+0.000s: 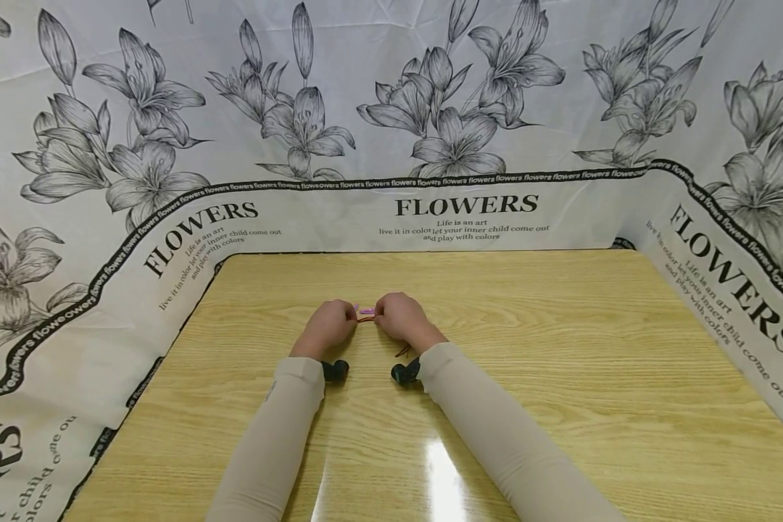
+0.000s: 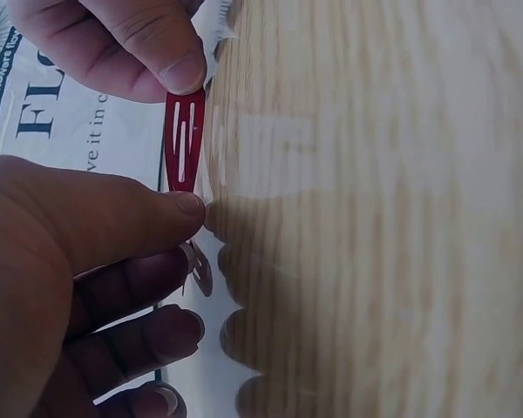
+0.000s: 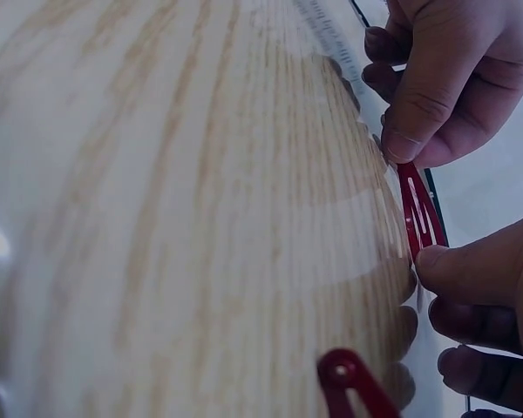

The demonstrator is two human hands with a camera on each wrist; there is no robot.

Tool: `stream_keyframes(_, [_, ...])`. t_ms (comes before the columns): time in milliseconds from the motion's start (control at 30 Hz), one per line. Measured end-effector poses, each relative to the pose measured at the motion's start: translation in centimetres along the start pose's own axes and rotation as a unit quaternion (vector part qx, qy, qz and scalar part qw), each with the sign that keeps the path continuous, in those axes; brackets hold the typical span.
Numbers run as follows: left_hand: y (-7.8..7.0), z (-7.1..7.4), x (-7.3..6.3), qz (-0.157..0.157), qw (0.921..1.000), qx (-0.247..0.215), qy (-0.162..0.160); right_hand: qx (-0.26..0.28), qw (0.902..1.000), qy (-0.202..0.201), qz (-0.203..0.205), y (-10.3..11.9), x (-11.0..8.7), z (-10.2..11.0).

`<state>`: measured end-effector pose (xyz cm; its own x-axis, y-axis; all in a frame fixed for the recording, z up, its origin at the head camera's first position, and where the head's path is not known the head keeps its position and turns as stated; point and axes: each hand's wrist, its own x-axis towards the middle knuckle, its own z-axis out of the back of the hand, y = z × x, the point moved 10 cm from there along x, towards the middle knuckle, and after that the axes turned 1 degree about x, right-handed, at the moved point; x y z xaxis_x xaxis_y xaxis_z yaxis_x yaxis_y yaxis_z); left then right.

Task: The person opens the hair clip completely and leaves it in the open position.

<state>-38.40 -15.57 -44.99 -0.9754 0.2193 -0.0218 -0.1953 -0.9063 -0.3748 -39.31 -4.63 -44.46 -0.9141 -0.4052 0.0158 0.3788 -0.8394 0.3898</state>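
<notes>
A red snap hair clip (image 2: pixel 184 139) with slots along its length is stretched between both hands. My left hand (image 1: pixel 331 322) pinches one end of it between thumb and fingertips. At the other end, my right hand (image 1: pixel 401 317) grips it the same way. The held clip lies level, low over the wood table, in the head view. Just beyond it sits a small pink piece (image 1: pixel 367 311), with another pink bit (image 1: pixel 356 306) beside the left fingers. A second red hair clip (image 3: pixel 349 379) lies on the table close to the right wrist.
The wood-grain table (image 1: pixel 561 362) reaches well out to the right and toward the body. White cloth (image 1: pixel 463 217) printed with flowers and lettering surrounds its back and sides. Dark wrist cameras (image 1: pixel 404 373) sit under both forearms.
</notes>
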Motion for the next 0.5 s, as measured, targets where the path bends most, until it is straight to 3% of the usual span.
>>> stream_keyframes(500, [-0.34, 0.12, -0.02, -0.011, 0.9999, -0.007, -0.008, -0.004, 0.9999, -0.011, 0.011, 0.03, -0.26, 0.41])
